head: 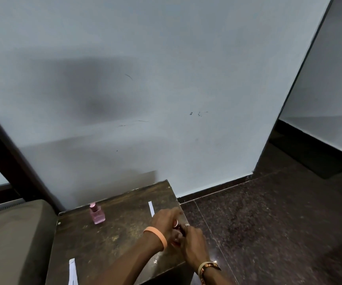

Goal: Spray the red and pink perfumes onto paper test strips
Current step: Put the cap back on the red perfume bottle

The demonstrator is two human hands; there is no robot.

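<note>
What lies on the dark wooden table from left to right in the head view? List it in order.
White paper test strip at the near left edge → pink glass perfume bottle with its cap on → second white paper strip at the far right. The two hands, joined around a small reddish object, overlap that second strip's span, so they are left out.

Red perfume (pixel 176 230) (mostly hidden) between blurred hands (pixel 178 231)

Both hands, left hand (pixel 166 223) and right hand (pixel 193 246), close together around a small red bottle (pixel 176 233) over a dark wooden table (pixel 108 239); a pink perfume bottle (pixel 97 214) and 2 paper strips (pixel 151 208) lie apart.
</note>
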